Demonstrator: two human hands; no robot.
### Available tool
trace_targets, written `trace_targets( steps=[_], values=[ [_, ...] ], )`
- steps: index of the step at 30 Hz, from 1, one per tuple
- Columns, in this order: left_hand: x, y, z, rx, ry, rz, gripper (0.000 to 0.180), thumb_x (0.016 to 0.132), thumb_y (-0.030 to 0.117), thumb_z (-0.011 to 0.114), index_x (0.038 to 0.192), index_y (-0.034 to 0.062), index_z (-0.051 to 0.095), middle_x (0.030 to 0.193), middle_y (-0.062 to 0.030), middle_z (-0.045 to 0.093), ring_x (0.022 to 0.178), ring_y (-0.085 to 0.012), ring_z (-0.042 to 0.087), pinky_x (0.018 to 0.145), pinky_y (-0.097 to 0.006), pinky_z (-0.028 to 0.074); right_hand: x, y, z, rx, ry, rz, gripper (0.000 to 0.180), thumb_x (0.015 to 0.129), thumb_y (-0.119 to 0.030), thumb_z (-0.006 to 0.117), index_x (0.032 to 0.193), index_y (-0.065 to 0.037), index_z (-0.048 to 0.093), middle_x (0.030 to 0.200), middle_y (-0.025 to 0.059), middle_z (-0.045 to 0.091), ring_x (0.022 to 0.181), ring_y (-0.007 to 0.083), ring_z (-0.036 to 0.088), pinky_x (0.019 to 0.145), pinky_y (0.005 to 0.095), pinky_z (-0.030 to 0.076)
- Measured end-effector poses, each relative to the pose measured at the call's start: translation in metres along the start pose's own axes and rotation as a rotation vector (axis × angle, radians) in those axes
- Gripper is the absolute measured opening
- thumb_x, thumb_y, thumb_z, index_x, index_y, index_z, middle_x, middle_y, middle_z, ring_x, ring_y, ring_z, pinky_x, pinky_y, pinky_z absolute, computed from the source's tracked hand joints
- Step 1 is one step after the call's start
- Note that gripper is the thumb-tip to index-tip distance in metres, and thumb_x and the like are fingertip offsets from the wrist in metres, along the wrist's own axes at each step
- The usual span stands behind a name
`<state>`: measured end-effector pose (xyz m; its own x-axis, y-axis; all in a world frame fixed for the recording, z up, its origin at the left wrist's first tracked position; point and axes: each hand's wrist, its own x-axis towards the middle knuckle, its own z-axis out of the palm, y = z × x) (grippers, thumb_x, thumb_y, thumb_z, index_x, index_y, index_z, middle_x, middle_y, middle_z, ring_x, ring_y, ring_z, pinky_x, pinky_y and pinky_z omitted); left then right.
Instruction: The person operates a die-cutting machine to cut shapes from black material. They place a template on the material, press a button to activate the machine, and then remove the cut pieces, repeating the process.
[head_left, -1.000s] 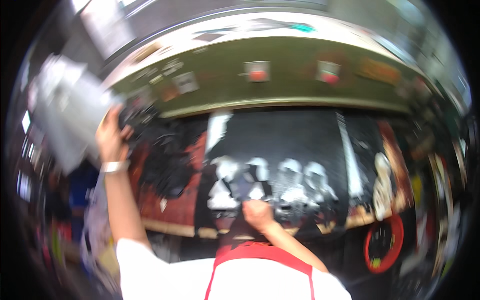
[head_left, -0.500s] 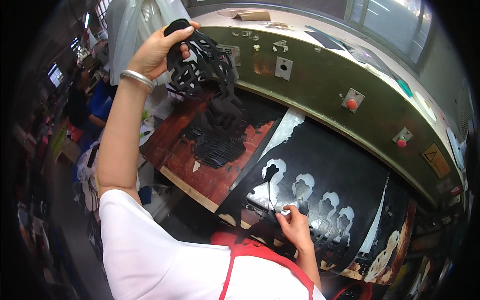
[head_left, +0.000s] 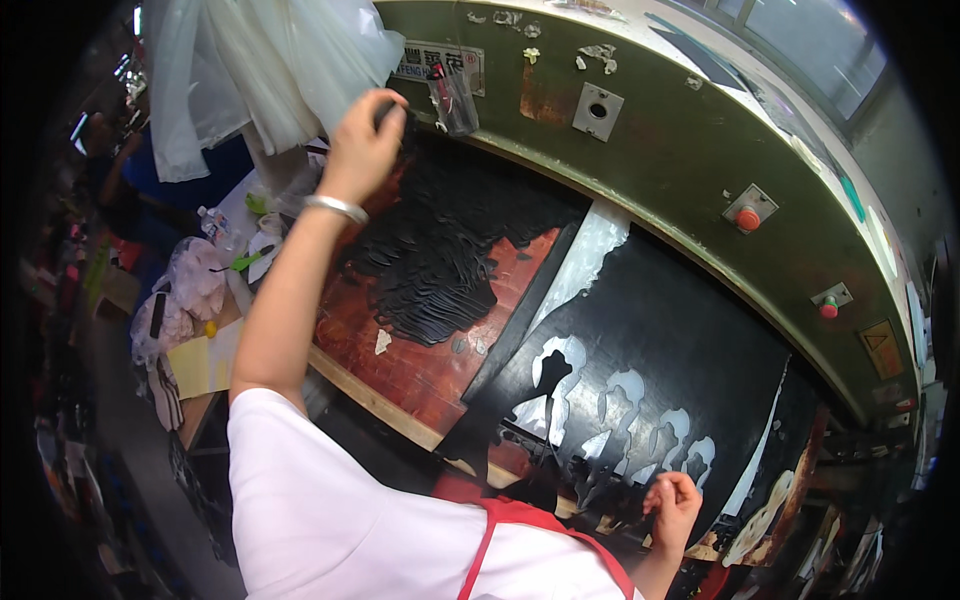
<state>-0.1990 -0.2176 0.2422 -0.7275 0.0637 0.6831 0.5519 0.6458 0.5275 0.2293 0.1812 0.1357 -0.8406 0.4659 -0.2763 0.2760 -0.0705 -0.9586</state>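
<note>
Right hand (head_left: 675,508) has shifted rightward; the nameplate (head_left: 424,57) bears lettering.

A pale, dark-lettered plate (head_left: 424,62) is sitting toward the left on the green beam (head_left: 680,140), and an orange warning-triangle sign (head_left: 881,349) is showing near its right end.

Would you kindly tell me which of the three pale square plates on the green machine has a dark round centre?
The leftmost plate, nearest the plastic bags, has it; the middle plate and rightmost plate each carry a red button.
</note>
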Motion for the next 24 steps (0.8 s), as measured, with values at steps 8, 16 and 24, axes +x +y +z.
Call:
trace_targets(
  steps=[8,16,24],
  values=[
    [-0.197,0.003,0.128,0.432,-0.479,0.201,0.034,0.078,0.012,0.063,0.109,0.0015,0.055,0.095,-0.0139,0.052,0.089,-0.0316,0.052,0.081,-0.041,0.045,-0.008,0.024,-0.036,0.052,0.171,0.049,0.012,0.094,-0.011,0.059,0.096,0.0,0.06,0.068,0.0063,0.061,0.052,0.0101,0.056,0.044,0.0211,0.044],
    [-0.213,0.087,0.147,0.095,-0.547,0.288,0.06,0.081,0.036,0.068,0.129,0.0055,0.048,0.123,-0.0156,0.052,0.121,-0.0329,0.043,0.103,-0.052,0.033,-0.01,0.073,-0.162,-0.742,0.632,-0.195,0.017,0.092,-0.015,0.06,0.101,-0.001,0.061,0.08,0.0074,0.062,0.07,0.0184,0.061,0.057,0.0297,0.049],
    [-0.255,0.141,0.196,0.229,-0.741,0.148,0.064,0.086,0.036,0.061,0.141,0.0136,0.039,0.15,-0.0184,0.031,0.14,-0.0354,0.026,0.11,-0.057,0.023,-0.038,0.133,-0.27,-1.313,0.996,-0.037,0.043,0.089,-0.02,0.065,0.123,0.005,0.055,0.105,0.0235,0.062,0.094,0.0383,0.059,0.083,0.0446,0.047]
  ],
)
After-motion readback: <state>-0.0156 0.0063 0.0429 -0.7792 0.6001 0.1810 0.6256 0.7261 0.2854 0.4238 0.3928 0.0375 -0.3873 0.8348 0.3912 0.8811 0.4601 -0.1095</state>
